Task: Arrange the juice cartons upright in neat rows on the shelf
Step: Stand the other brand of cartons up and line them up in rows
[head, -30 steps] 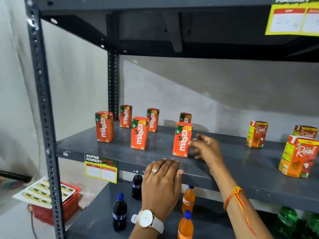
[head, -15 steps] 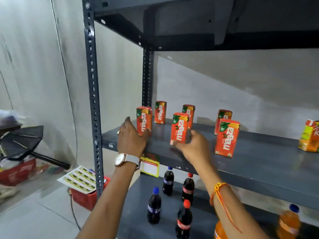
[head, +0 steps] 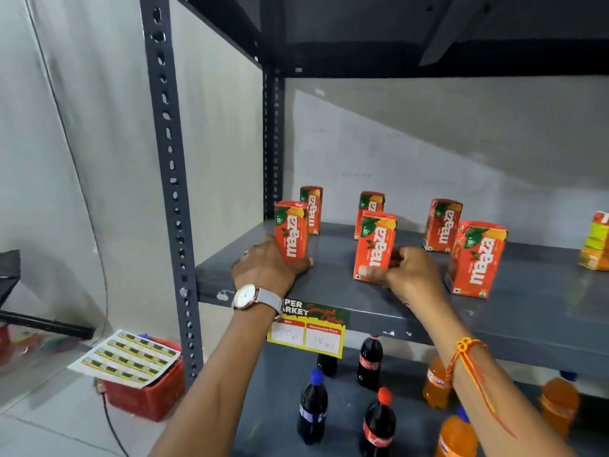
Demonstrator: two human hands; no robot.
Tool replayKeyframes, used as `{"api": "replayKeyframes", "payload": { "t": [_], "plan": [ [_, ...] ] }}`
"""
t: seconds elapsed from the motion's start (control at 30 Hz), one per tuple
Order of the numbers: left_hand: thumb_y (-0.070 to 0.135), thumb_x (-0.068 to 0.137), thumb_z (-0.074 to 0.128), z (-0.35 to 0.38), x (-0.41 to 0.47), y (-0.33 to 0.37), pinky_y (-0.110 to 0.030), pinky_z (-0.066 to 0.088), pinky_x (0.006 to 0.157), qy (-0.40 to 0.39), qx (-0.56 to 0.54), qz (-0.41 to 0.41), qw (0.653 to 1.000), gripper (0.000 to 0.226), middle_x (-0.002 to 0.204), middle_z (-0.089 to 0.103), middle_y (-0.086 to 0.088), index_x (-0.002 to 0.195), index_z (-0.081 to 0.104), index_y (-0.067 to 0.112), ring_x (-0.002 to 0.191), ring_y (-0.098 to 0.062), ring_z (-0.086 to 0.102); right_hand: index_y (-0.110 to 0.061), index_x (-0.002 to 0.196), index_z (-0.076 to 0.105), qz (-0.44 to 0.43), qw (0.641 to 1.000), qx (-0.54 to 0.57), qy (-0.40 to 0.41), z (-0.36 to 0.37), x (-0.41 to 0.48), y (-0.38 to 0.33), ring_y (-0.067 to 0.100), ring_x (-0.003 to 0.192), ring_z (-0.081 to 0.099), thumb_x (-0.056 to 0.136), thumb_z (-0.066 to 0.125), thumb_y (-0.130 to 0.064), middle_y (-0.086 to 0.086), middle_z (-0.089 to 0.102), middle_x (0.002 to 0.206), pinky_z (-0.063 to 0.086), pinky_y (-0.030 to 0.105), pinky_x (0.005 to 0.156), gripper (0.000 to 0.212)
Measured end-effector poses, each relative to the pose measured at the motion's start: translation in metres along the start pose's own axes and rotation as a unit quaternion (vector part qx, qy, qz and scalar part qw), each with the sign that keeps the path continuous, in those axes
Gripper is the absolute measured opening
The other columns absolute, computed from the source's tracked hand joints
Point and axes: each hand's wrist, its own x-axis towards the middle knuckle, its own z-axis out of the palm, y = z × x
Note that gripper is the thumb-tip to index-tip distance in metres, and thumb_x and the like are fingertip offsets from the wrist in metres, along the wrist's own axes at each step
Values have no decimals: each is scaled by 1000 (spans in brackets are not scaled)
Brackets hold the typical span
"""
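Several orange Maaza juice cartons stand upright on the grey shelf, in a front row and a back row. My left hand, with a watch on the wrist, grips the front-left carton at its base. My right hand holds the front-middle carton low down. A third front carton stands free to the right. Behind them stand three back cartons: the back-left carton, the back-middle carton and the back-right carton.
A differently printed orange-green carton sits at the right edge. A yellow price tag hangs from the shelf lip. Cola and orange soda bottles stand on the lower shelf. A dark upright post frames the left side; a red basket sits on the floor.
The view has swung left and closer. My left hand rose from the shelf edge to the front-left carton, and my right hand moved from the third front carton to the front-middle one.
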Motion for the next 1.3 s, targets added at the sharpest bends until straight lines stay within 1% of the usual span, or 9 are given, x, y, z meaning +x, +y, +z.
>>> {"api": "replayKeyframes", "payload": {
  "t": [0.13,0.3,0.43,0.57,0.67,0.77,0.87,1.07,1.3],
  "plan": [
    [64,72,61,2,0,-1,-32,40,77,16,14,4,1000,62,112,65,-9,112,52,19,101,-30,60,-5,104,67,10,1000,1,0,2,1,2,27,96,68,64,81,-16,14,72,109,50,45,94,44],
    [68,71,60,2,-2,-2,-32,40,76,6,8,3,1000,66,112,65,-10,113,49,17,99,-30,61,-6,111,63,3,1000,-7,-11,1,-4,-1,25,103,65,69,78,-19,12,69,116,47,30,89,47],
    [66,67,65,1,-11,-8,-44,45,88,61,-119,18,991,98,128,54,-20,139,28,9,114,-36,53,-6,123,54,-7,999,-31,-3,-6,-17,0,23,102,63,67,78,-30,11,65,118,46,28,81,66],
    [45,76,68,-1,-44,6,-49,45,88,290,-237,114,920,78,127,53,-24,133,40,1,115,-40,49,-12,84,66,-138,970,-11,202,-45,-42,10,10,58,55,71,75,-27,0,62,66,41,9,53,22],
    [43,74,68,4,-66,43,-44,44,88,254,-264,151,918,77,123,55,-22,132,42,0,111,-38,52,-15,82,56,-139,933,52,328,-96,-31,28,20,64,49,66,79,-24,5,54,71,41,28,61,29],
    [54,70,69,16,-73,78,-42,42,90,109,-253,136,952,96,129,51,-23,139,31,-2,114,-38,52,-13,114,49,-4,976,52,212,-124,-8,45,20,94,51,59,84,-25,5,52,105,44,34,79,66],
    [52,71,71,27,-71,97,-41,44,87,-2,-150,86,985,88,124,55,-21,129,31,0,109,-36,56,-4,131,40,77,994,34,63,-128,0,57,24,107,52,60,84,-16,8,53,119,46,37,88,85],
    [41,77,70,28,-64,100,-40,46,85,-50,-104,24,993,57,117,61,-19,111,43,4,106,-37,58,-1,108,62,48,998,-9,-34,-130,2,61,27,104,64,64,79,-3,15,68,114,48,39,96,47],
    [41,78,68,29,-69,102,-37,47,77,-23,-92,18,995,53,112,63,-18,109,46,4,101,-37,60,-3,104,64,52,998,-19,-22,-129,4,61,24,97,65,68,76,-5,14,70,109,50,38,92,38]
  ]
}}
